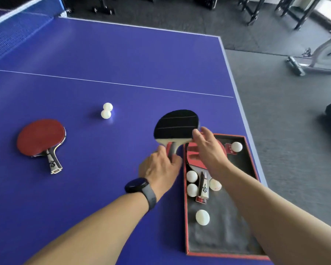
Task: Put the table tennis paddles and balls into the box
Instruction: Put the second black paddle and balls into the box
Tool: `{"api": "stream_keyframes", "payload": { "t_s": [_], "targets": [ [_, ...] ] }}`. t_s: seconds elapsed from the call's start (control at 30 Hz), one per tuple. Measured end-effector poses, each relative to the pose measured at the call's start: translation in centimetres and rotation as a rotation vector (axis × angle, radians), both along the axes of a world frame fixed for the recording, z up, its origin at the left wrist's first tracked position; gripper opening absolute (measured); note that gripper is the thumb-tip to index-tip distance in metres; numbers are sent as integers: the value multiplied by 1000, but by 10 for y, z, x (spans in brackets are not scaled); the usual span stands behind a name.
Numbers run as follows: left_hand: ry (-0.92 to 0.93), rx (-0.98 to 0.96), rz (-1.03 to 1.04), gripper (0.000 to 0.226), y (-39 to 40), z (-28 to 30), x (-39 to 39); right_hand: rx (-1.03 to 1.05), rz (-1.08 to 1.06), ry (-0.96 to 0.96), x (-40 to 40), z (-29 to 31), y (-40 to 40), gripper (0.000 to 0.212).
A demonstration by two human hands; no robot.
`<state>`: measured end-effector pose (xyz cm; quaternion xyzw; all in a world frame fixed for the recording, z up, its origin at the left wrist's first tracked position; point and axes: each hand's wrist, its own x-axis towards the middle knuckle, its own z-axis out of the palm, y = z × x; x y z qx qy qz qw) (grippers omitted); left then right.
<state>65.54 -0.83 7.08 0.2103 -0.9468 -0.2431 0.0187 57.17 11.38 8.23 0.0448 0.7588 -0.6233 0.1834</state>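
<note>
My left hand (161, 167) grips the handle of a black-faced paddle (176, 126), held just left of the box's far end. My right hand (208, 150) touches that paddle's blade edge with its fingertips, hovering over the box. The red-rimmed box (184, 207) with dark lining holds a red paddle (194, 155), partly hidden under my right hand, and several white balls (202, 217). Another red paddle (41, 137) lies on the table at the left. Two white balls (106, 110) rest touching each other on the table's middle.
The blue table tennis table (103, 60) has its net (11, 35) at the far left and its right edge just beyond the box. Grey floor with gym equipment (304, 64) lies past the table's right side.
</note>
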Motion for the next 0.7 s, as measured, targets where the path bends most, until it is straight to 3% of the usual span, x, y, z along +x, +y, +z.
{"api": "stream_keyframes", "payload": {
  "t_s": [0.1,0.4,0.57,0.7],
  "targets": [
    [24,-11,-108,41,46,4,-2,-79,-128,14,-11,-2,36,13],
    [-138,-26,-199,40,100,-43,-4,-77,-231,-148,-18,-68,100,28],
    [-204,-25,-227,41,95,-59,-3,287,-205,-125,-19,-86,97,41],
    [-223,4,-247,41,101,-60,-5,620,-150,-126,-24,-76,93,36]
  ]
}}
